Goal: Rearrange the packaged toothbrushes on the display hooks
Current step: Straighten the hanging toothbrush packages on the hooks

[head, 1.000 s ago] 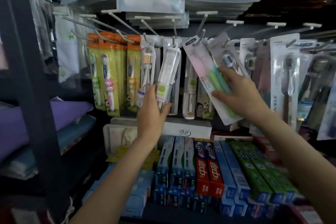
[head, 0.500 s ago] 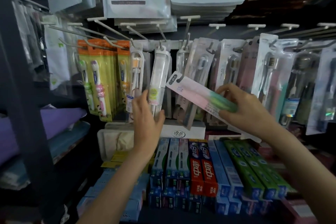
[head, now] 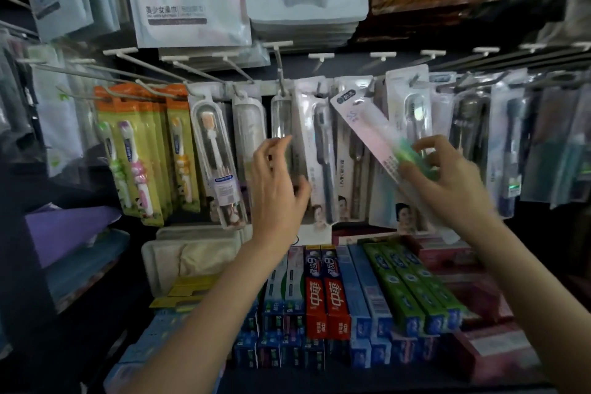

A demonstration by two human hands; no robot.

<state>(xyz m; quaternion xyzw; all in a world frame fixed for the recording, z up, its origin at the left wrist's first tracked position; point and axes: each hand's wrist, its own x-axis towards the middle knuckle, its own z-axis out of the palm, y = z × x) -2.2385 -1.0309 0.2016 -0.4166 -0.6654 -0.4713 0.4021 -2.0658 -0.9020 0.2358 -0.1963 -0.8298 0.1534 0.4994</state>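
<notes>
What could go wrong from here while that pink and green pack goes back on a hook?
1. The right hand pinches the pink and green toothbrush pack low down and tilted, so its hang hole may miss a hook.
2. The packs hang crowded; the tilted pack's top could knock the white toothbrush pack beside it.
3. The left hand is open near the clear toothbrush case and may nudge it.

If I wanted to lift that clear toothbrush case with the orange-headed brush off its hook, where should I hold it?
Probably pinch the clear toothbrush case by its two long edges near the middle, coming from the front. It is tall and narrow, hangs tilted with its bottom swung right, and orange packs crowd its left. Its top hole sits on the hook, so slide it toward you along the wire.
</notes>
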